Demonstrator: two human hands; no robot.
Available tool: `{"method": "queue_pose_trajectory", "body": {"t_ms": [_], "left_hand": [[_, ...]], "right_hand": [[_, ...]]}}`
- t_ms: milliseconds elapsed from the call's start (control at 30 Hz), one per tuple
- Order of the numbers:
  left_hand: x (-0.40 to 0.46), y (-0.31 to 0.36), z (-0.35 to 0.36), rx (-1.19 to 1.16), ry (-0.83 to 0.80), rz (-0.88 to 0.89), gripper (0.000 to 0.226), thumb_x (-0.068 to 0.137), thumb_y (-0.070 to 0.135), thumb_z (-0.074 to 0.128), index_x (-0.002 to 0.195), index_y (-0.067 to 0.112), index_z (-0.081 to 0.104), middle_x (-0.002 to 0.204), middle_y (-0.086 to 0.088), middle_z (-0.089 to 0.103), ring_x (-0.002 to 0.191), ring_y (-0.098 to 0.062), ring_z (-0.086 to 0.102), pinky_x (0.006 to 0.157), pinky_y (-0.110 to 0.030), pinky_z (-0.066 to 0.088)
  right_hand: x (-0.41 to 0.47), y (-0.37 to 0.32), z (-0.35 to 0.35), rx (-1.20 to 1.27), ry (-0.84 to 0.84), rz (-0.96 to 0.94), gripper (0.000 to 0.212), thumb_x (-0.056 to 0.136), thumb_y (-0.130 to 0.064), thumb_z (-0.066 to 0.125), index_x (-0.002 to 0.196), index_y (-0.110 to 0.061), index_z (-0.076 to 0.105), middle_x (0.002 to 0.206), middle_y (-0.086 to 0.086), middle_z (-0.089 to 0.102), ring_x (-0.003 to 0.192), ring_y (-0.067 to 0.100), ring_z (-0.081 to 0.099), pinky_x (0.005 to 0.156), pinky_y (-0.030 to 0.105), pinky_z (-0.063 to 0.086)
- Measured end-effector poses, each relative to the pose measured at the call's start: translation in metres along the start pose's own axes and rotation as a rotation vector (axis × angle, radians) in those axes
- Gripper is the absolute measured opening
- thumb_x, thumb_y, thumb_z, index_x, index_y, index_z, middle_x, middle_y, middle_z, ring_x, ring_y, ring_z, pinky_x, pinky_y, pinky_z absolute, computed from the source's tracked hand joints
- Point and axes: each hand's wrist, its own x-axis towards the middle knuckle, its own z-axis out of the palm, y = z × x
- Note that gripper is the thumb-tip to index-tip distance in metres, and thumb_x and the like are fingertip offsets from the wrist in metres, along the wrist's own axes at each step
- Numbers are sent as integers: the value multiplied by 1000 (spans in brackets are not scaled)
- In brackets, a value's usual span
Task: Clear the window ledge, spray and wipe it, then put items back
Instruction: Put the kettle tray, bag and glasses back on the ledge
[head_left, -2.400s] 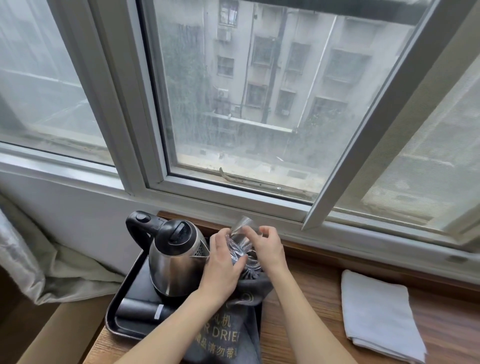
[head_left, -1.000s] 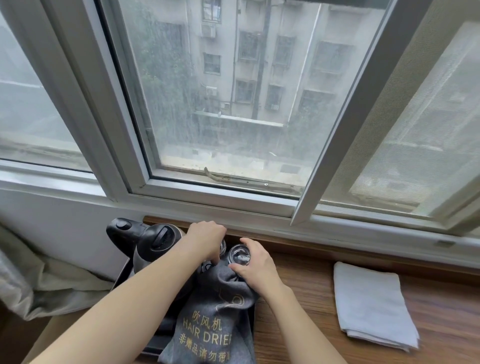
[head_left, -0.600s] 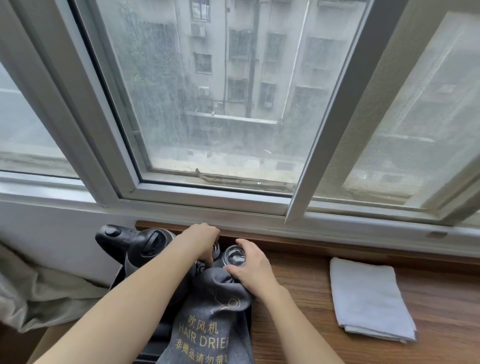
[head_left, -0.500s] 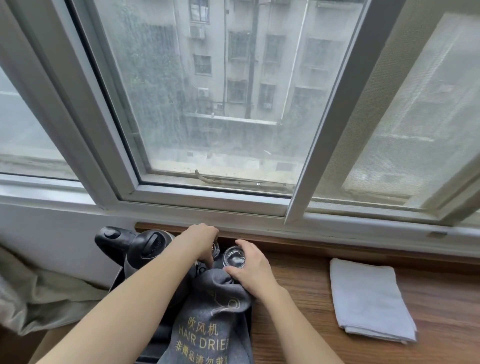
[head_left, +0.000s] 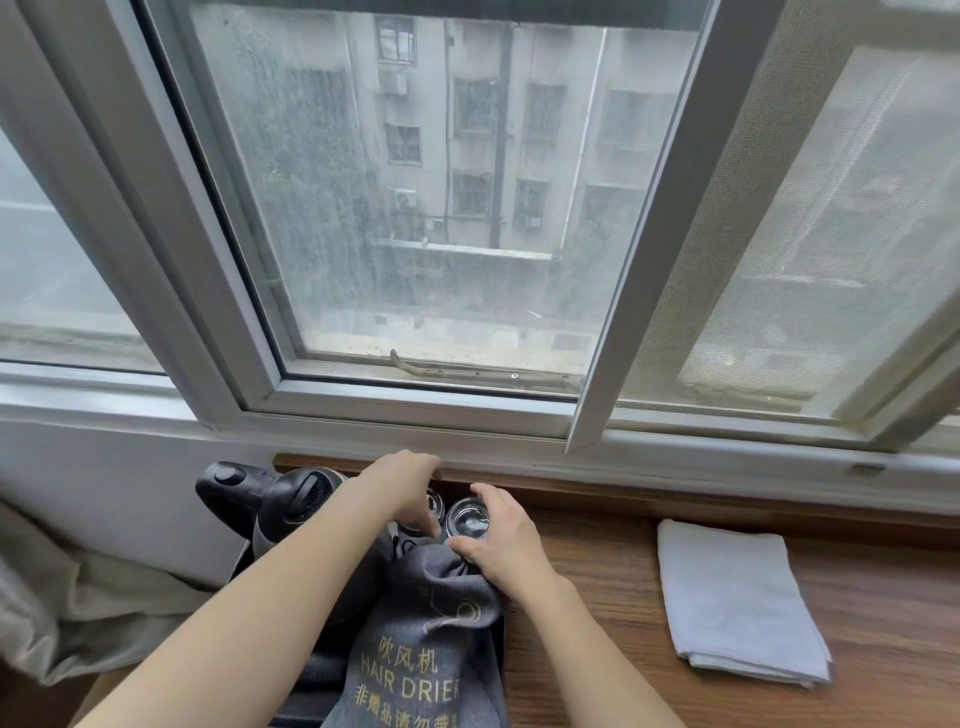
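Head-worn, facing down at ledge (head_left: 649, 561)

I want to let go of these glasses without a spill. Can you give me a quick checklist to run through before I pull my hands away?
1. Right glass upright, mouth up: ok.
2. Left glass upright: cannot tell, the left hand covers most of it.
3. Glasses apart from the kettle: cannot tell, the left forearm hides the gap.
4. Hair drier bag clear of the glasses: not ok, its bunched top lies against the right glass under the right hand.
5. Folded white cloth out of the way: ok, it lies apart on the wooden ledge.
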Motion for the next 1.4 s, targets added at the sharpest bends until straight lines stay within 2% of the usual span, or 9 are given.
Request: {"method": "queue_pose_trajectory", "body": {"t_ms": [133,267,400,533,767,900,1100,1267,1400], "left_hand": [[-9,-2,-5,-90,64,47,84,63,42,89,135,26,49,133,1,57,121,-22,53,73,-26,47],[-22,-2,-8,-181,146,113,78,61,38,89,129,26,54,129,3,60,119,-18,53,94,-31,45],[-49,-2,-8,-396,313,189,67,62,31,88,122,26,59,120,10,63,113,-8,56,96,-29,46],[-88,-6,14,-599,504,256,57,65,27,86,116,27,63,112,16,64,105,5,57,94,-18,46],[-125,-8,67,-562,717,340,45,75,19,76,118,23,61,116,16,59,110,0,55,98,-16,41],[-126,7,86,-592,615,270,49,88,18,67,134,24,52,130,19,48,124,2,44,104,-9,27],[-102,7,88,-681,449,68,50,98,21,54,146,18,40,148,-1,46,138,-17,40,112,-28,29],[-90,10,81,-565,404,37,41,96,18,52,136,22,46,126,-5,62,120,-27,54,97,-34,40],[-91,10,80,-623,481,49,29,95,13,51,122,23,49,108,-2,64,105,-25,58,87,-34,43]], "right_hand": [[-1,-6,-1,-20,14,-18,80,81,-37,80,149,-17,42,149,0,46,138,16,40,114,25,27],[-6,-13,-3,-39,32,-34,79,83,-38,78,149,-18,40,150,-1,44,140,17,37,115,27,26],[-17,-16,-8,-40,69,-40,76,82,-40,77,147,-19,43,146,-1,47,137,16,40,113,26,29],[-35,-17,-9,-20,140,-31,74,77,-41,81,140,-17,51,139,-1,53,129,17,46,106,22,31],[-63,-15,-4,-2,249,6,63,77,-37,82,130,-13,58,130,2,56,124,21,49,104,27,31],[-73,-13,-3,38,164,161,79,82,-50,75,145,-14,44,143,5,48,132,21,44,110,31,35],[-78,-10,-6,158,116,302,65,84,-47,74,136,-16,52,120,4,61,109,18,54,89,26,39],[-80,-7,-9,180,117,346,41,84,-20,72,123,-18,60,90,-5,64,92,15,59,81,22,40],[-79,-7,-14,194,151,271,29,82,-4,68,103,-24,64,88,-3,65,87,13,62,74,16,41]]}}
